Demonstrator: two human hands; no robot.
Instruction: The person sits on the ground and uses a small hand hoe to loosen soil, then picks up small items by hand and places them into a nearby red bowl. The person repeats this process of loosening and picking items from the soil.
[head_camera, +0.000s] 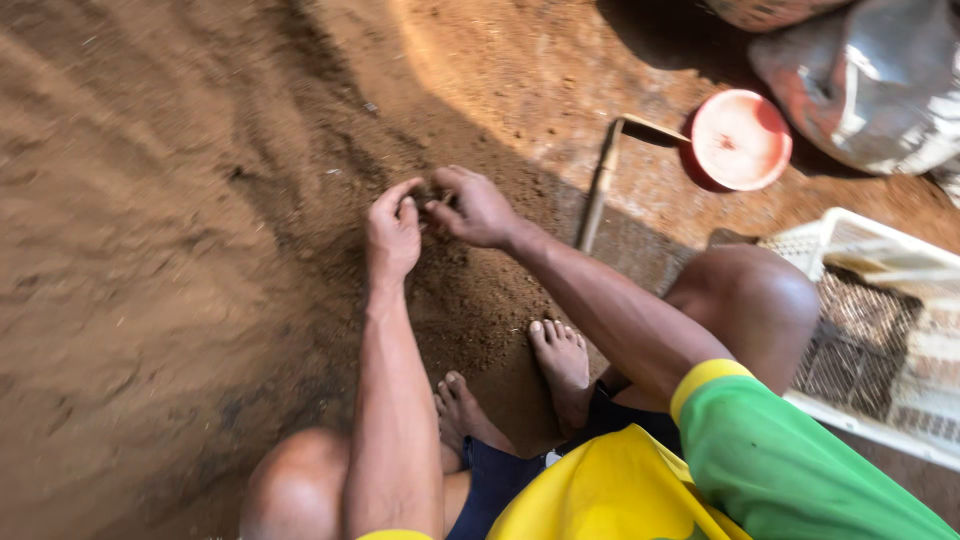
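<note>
Left hand (392, 232) and right hand (474, 208) meet fingertip to fingertip, pinching the brown soil heap (455, 290) (what they pinch is too small to tell). Open earth spreads toward nine o'clock; a wooden stick (598, 190), red bowl (740, 140) and white crate (880, 340) crowd two to four o'clock.

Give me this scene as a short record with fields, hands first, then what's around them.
Left hand: fingers curled, tips in the soil pile
Right hand: beside the left, fingertips pinched together above the soil; anything held is too small to tell
Posture: squatting, bare feet on the soil
Wooden handle: lies on the ground right of the hands
Red bowl: past the handle
White crate: far right
Sack: top right
</note>
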